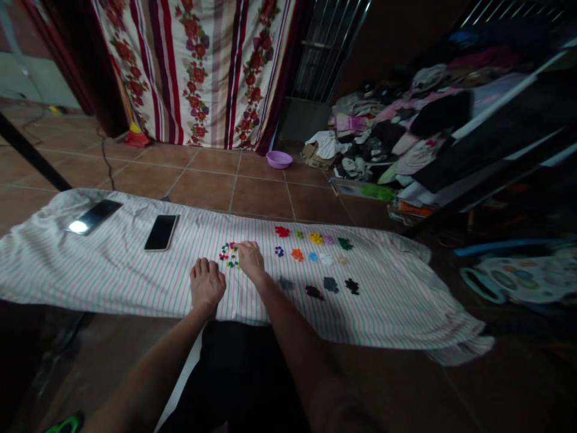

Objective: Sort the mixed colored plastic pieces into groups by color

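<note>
We see marks on the two phones too small to read: one phone [101, 213] lies at the far left with a bright glare on its screen, and the other phone [161, 233] lies nearer the middle, its screen dark. Both rest on a striped cloth [112, 270] that covers the tabletop [396, 300].

Near the middle sits a loose ring of small pieces [231, 264], mostly green and red. Our right hand [251, 258] is at its right edge, covering part of it, with fingertips drawn together; we cannot tell whether they pinch a piece. Our left hand [207, 282] rests on the cloth just below and left of the ring, fingers bent, and we cannot tell whether anything is under them.

Right of our right hand, small piles are sorted by colour in three rows, among them a red pile [282, 231], a yellow pile [315, 239], an orange pile [297, 255] and a black pile [352, 285]. The grey pile [285, 283] lies just beside our right forearm.

Beyond the far edge, on the tiled floor [261, 189], stands a purple basin [279, 160], with a flowered curtain [193, 72] behind. A heap of clothes [356, 123] spreads to the right, partly crossed by a dark bar [487, 183]; another bar [33, 154] slants across the left.
</note>
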The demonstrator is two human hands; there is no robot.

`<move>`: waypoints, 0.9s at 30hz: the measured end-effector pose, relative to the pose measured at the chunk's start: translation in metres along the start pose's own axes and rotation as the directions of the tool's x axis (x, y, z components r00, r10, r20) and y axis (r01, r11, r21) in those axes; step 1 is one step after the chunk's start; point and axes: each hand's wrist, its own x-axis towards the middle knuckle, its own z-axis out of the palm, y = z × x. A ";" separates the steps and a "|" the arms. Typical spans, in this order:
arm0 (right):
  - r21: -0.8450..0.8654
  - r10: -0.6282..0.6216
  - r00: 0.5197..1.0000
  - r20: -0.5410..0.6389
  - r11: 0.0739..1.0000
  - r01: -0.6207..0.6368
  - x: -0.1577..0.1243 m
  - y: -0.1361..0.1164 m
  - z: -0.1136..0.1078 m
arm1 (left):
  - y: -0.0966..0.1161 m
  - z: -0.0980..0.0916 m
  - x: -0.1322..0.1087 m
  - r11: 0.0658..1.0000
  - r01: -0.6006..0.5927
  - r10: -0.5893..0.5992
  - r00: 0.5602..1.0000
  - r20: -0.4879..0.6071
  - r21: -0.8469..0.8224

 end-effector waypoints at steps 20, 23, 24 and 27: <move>-0.136 -0.077 0.983 0.164 0.986 0.100 0.037 -0.009 0.002 | 0.001 -0.001 0.001 0.999 0.013 -0.012 1.000 0.014 -0.047; -0.141 -0.096 0.978 0.184 0.982 0.123 0.038 -0.008 0.003 | 0.000 0.001 0.001 0.999 0.015 -0.015 1.000 0.017 -0.040; -0.145 -0.108 0.976 0.190 0.980 0.136 0.038 -0.008 0.004 | 0.000 0.001 0.001 0.999 0.015 -0.014 1.000 0.018 -0.035; -0.160 -0.141 0.967 0.212 0.971 0.177 0.040 -0.009 0.006 | 0.000 0.002 0.001 1.000 0.009 -0.009 1.000 0.014 -0.026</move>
